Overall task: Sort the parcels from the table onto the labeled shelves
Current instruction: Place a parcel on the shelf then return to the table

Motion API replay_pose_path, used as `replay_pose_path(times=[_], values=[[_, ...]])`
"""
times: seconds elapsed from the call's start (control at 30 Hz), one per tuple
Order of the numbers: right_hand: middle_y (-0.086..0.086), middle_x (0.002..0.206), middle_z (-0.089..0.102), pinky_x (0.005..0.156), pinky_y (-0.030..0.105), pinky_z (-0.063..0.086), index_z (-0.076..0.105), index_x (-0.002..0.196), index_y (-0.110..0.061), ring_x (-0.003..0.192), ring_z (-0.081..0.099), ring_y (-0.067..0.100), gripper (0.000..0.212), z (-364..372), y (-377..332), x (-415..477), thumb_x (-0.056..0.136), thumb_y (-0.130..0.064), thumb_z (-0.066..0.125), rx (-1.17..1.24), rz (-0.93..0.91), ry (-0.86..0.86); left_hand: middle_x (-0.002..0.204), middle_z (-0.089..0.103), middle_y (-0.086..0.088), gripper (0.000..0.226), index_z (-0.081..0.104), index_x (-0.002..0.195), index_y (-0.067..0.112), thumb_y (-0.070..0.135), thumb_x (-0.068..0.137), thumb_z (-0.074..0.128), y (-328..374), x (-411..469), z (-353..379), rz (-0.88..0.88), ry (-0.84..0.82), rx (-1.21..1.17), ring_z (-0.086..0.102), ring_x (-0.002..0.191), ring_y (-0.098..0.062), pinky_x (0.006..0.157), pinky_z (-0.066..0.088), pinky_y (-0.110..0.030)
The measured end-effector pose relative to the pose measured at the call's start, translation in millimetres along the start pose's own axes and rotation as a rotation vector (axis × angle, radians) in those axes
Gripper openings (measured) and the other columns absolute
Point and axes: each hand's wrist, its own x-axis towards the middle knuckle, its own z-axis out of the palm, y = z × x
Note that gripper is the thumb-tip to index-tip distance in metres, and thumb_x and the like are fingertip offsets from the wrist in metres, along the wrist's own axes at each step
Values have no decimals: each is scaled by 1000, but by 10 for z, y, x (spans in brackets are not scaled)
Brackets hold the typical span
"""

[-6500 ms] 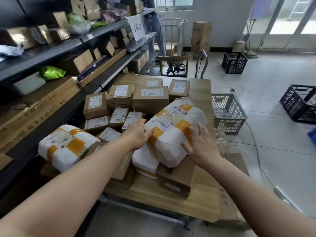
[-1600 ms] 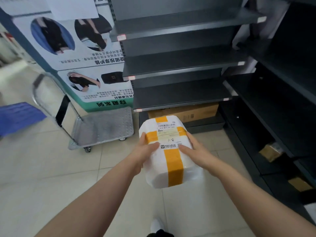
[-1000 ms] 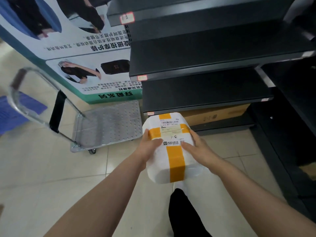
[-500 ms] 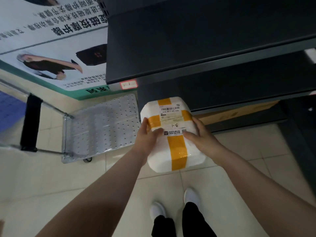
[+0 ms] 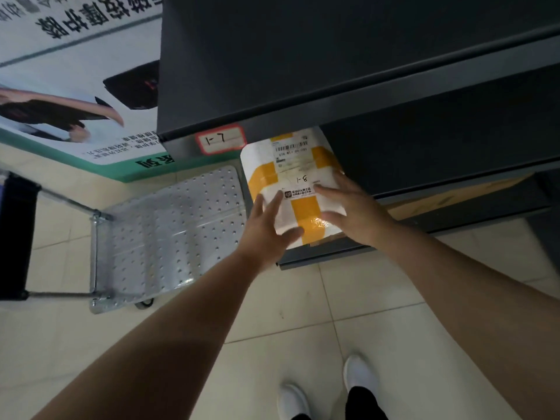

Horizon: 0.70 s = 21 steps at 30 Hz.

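A white parcel (image 5: 291,174) crossed with orange tape, marked "8-1" by hand, lies on the left end of a low dark shelf (image 5: 330,256), partly under the shelf above. That upper shelf (image 5: 363,95) carries a red-bordered label (image 5: 220,138) on its front edge. My left hand (image 5: 266,228) touches the parcel's near left corner with straight, spread fingers. My right hand (image 5: 354,210) lies flat on its right side, fingers straight. Neither hand grips it.
A silver flat trolley (image 5: 163,231) with a black-padded handle (image 5: 15,237) stands on the tiled floor to the left. A printed banner (image 5: 75,86) hangs behind it. A cardboard box (image 5: 448,198) lies on the low shelf to the right. My white shoes (image 5: 321,389) are below.
I stepped up to the shelves with the parcel held in both hands. It now lies on the low shelf, and both hands have loosened from gripping to flat contact.
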Motion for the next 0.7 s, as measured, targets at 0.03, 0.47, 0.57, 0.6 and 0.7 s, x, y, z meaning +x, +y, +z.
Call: replay_pose_path(times=[0.03, 0.47, 0.57, 0.6, 0.7], values=[[-10, 162, -1, 116, 43, 27, 29, 149, -37, 148, 12, 22, 63, 33, 22, 16, 95, -24, 59, -53, -24, -16, 164, -5, -3, 87, 9, 155, 36, 34, 90, 66, -43, 12, 27, 3, -5, 76, 12, 149, -30, 116, 26, -47], [-6, 162, -2, 112, 39, 33, 20, 151, -41, 146, 20, 25, 67, -51, -183, 567, 97, -18, 54, -228, 105, 66, 164, -10, 4, 87, 1, 154, 43, 14, 95, 59, 110, 618, -242, 13, 42, 272, 46, 134, -28, 61, 41, -19], [-6, 162, -4, 111, 41, 35, 18, 151, -42, 145, 21, 24, 69, -44, -177, 593, 98, -18, 54, -247, 117, 61, 164, -10, 3, 88, 1, 154, 43, 12, 95, 59, 102, 658, -244, 18, 50, 275, 45, 134, -29, 61, 41, -17], [-7, 162, -5, 110, 42, 36, 17, 151, -43, 145, 22, 24, 69, -37, -181, 602, 98, -17, 53, -251, 121, 66, 164, -10, 3, 88, 2, 154, 43, 12, 95, 59, 101, 671, -250, 21, 53, 271, 43, 136, -30, 66, 44, -19], [-7, 162, -5, 107, 44, 40, 15, 151, -42, 144, 24, 25, 70, -23, -180, 602, 98, -17, 53, -262, 127, 79, 164, -11, 2, 87, 1, 154, 43, 12, 96, 58, 90, 678, -243, 32, 47, 269, 38, 139, -31, 77, 46, -24]])
